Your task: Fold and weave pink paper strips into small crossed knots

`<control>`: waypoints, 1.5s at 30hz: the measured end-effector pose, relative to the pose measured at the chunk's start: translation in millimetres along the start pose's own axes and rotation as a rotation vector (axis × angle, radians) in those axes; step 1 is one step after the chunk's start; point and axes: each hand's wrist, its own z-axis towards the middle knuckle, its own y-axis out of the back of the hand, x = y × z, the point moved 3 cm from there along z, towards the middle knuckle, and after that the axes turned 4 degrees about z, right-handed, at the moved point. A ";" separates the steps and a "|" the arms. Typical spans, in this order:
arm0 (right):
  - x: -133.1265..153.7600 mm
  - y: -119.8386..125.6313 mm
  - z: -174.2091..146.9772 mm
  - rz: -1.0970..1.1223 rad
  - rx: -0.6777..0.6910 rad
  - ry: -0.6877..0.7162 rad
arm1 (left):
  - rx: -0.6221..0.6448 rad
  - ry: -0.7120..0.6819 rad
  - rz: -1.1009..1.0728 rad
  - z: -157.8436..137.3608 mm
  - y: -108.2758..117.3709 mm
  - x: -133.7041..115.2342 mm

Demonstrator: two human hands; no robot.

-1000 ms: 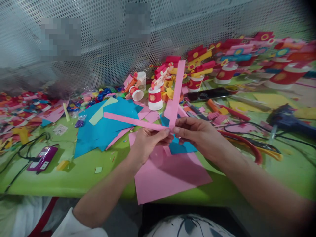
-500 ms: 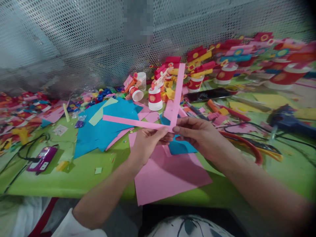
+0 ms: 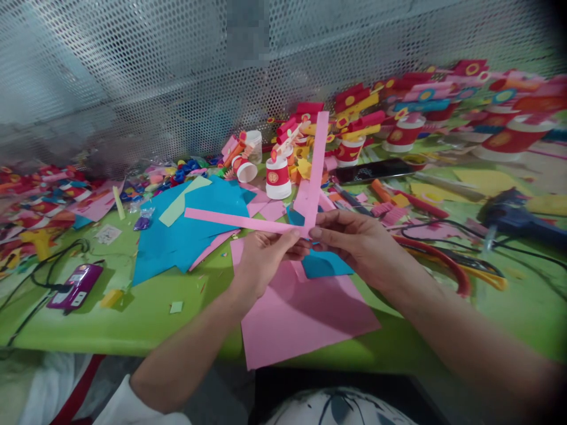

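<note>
Two pink paper strips (image 3: 239, 221) meet at a corner, one reaching left and the other standing up and away from me. My left hand (image 3: 268, 260) is closed, thumb on top, on the strips just left of that corner. Right at the corner, my right hand (image 3: 354, 239) pinches them between thumb and fingers. Whether the strips are glued or folded together I cannot tell. Below my hands lies a pink paper sheet (image 3: 305, 319), hanging slightly over the table's front edge. A blue paper piece (image 3: 328, 264) shows partly under my right hand.
Blue paper (image 3: 172, 236) lies to the left, a purple plug box (image 3: 76, 286) with cables beyond it. A red-banded paper cup (image 3: 278, 178) stands behind. On the right are a glue gun (image 3: 522, 218), a phone (image 3: 374, 170) and orange-handled scissors (image 3: 456, 268).
Hardly anything differs. The upright strip leans a touch further left, and both hands keep their hold at the corner.
</note>
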 end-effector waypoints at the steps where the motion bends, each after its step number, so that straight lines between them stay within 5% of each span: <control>1: 0.6 -0.4 -0.4 -0.001 -0.002 -0.003 | -0.009 0.001 -0.001 -0.5 -0.2 -0.3; 45: -3.5 0.1 0.4 0.115 0.045 -0.070 | -0.034 -0.036 -0.086 4.0 -1.1 5.4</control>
